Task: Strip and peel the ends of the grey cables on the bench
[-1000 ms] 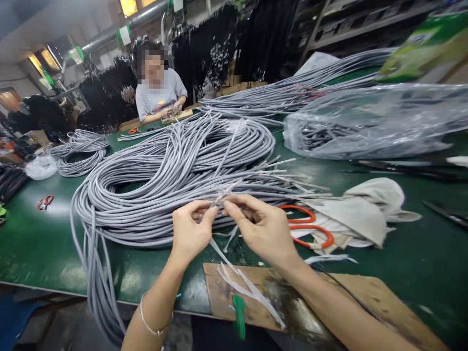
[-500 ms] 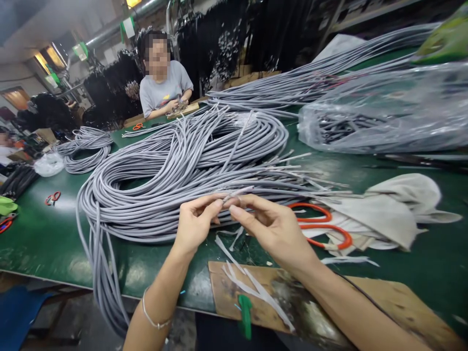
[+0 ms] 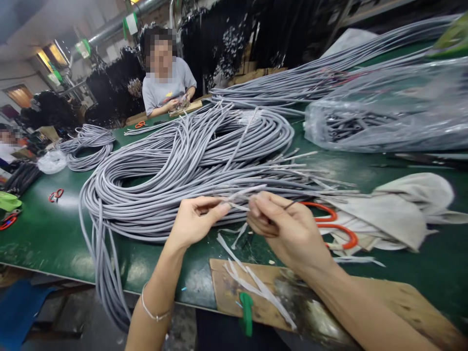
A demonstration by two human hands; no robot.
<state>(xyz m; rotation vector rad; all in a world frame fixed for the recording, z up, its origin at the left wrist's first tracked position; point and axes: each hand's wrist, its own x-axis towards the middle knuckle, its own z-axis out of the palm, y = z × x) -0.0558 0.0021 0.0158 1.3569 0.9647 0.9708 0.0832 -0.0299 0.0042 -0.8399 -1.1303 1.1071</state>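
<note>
My left hand (image 3: 195,222) is closed in a pinch on the end of a grey cable, above the near side of a big coil of grey cables (image 3: 120,212). Pale strands (image 3: 241,206) stretch from its fingertips toward my right hand (image 3: 285,222). The right fingers are pinched together on the strands, and a thin dark piece sticks out behind them. Just beyond my right hand, orange-handled scissors (image 3: 345,233) lie partly hidden, next to a crumpled pale cloth (image 3: 413,207).
A worn wooden board (image 3: 395,297) lies at the near table edge, with white strips (image 3: 268,295) and a green clip (image 3: 246,312) on it. A plastic bag (image 3: 395,126) of cables lies right. A co-worker (image 3: 168,85) sits across the green table (image 3: 47,234).
My right hand has drawn away to the right from my left hand and turned, fingers curled. The strands between the hands now stretch apart. My left hand stays about where it was.
</note>
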